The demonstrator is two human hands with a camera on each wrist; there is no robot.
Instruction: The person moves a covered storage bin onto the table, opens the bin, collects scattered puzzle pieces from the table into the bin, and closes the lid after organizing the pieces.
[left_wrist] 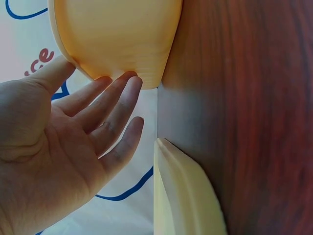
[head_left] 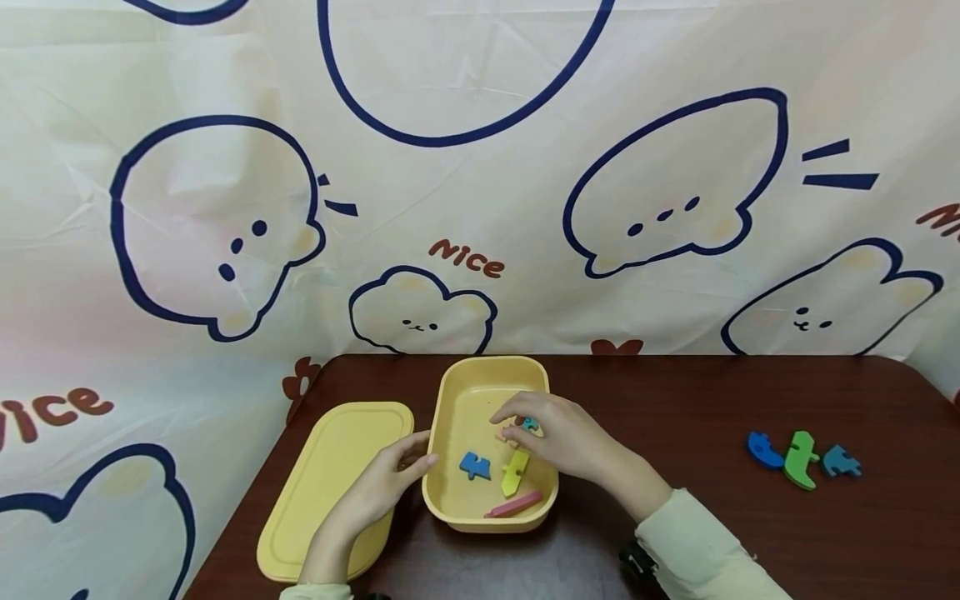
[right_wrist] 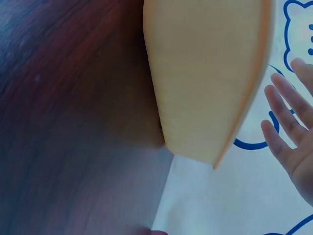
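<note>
A yellow plastic box (head_left: 437, 500) lies open-topped on the table. My left hand (head_left: 378, 482) holds its left side, thumb at the rim and fingertips against the outer wall, as the left wrist view shows. Over the box's right part hovers my right hand (head_left: 558, 429), its fingers spread in the right wrist view. Under and beside those fingers are a teal puzzle piece (head_left: 531, 424) and a light orange one (head_left: 507, 434), both partly hidden. Nearer me in the box lie a blue piece (head_left: 475, 466), a yellow piece (head_left: 514, 472) and a pink piece (head_left: 514, 505).
The yellow lid (head_left: 322, 475) lies flat left of the box, partly under my left forearm. Farther right on the dark wooden table (head_left: 675, 417) sit a blue curved piece (head_left: 765, 450), a green piece (head_left: 801, 460) and a darker blue piece (head_left: 841, 462). A printed cloth (head_left: 525, 183) hangs behind.
</note>
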